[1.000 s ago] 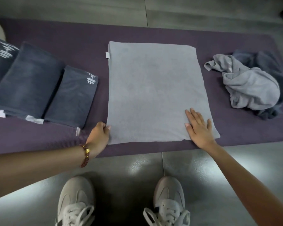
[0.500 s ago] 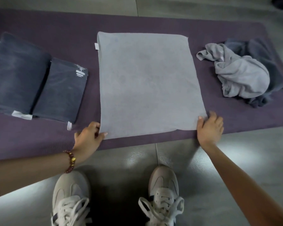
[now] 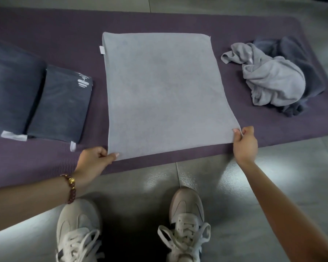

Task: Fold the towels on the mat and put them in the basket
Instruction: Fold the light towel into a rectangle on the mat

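On the purple mat (image 3: 45,31), in the head view, a light grey towel (image 3: 163,91) lies spread flat, its near edge by the mat's front border. The left hand (image 3: 93,161) pinches the near left corner, fingers (image 3: 113,156) clamped on the cloth; the right hand (image 3: 244,144) pinches the near right corner the same way. A blank white tag (image 3: 102,50) sticks out at the towel's far left edge. To the left lie two folded dark towels (image 3: 61,104), the nearer bearing a white logo (image 3: 83,82) too small to read, with white tags (image 3: 73,146) at their near ends. To the right, well apart, a crumpled grey towel (image 3: 273,80) sits on a dark grey one (image 3: 299,53). A beaded bracelet (image 3: 70,188) circles the left wrist. White sneakers (image 3: 186,220) stand on the grey floor (image 3: 292,167).
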The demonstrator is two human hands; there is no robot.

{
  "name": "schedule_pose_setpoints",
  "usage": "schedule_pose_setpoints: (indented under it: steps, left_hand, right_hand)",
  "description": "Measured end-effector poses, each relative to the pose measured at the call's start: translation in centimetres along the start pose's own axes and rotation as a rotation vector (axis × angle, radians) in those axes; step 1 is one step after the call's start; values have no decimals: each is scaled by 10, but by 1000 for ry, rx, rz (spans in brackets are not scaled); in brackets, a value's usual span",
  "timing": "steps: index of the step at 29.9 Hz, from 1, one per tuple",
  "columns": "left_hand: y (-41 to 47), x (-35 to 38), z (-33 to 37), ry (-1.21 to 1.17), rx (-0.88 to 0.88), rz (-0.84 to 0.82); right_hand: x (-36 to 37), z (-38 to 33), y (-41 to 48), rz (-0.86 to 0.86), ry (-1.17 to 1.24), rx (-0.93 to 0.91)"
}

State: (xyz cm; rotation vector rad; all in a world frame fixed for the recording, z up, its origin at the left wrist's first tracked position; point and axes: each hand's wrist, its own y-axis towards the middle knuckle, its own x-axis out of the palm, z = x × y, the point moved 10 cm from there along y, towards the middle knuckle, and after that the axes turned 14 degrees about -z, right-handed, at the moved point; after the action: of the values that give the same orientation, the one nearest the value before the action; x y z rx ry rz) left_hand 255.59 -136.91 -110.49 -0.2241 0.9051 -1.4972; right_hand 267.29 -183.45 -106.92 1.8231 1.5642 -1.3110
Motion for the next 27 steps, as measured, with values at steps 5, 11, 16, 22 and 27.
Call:
schedule_pose_setpoints:
  steps: [5, 11, 16, 22, 27]
  left_hand:
    - [4, 9, -9, 53, -53, -34]
    - [9, 0, 19, 567, 37, -56]
    - [-8, 62, 84, 1244, 840, 73]
    - [8, 100, 37, 1420, 881, -92]
    - [12, 95, 36, 1436, 930, -123]
  right_hand:
    - [7, 6, -5, 31, -105, 40]
    - [17, -57, -18, 199, -307, -322]
    - [119, -129, -70, -237, -753, -911]
    - [89, -44, -21, -334, -681, -575]
    - [44, 13, 4, -337, -605, -343]
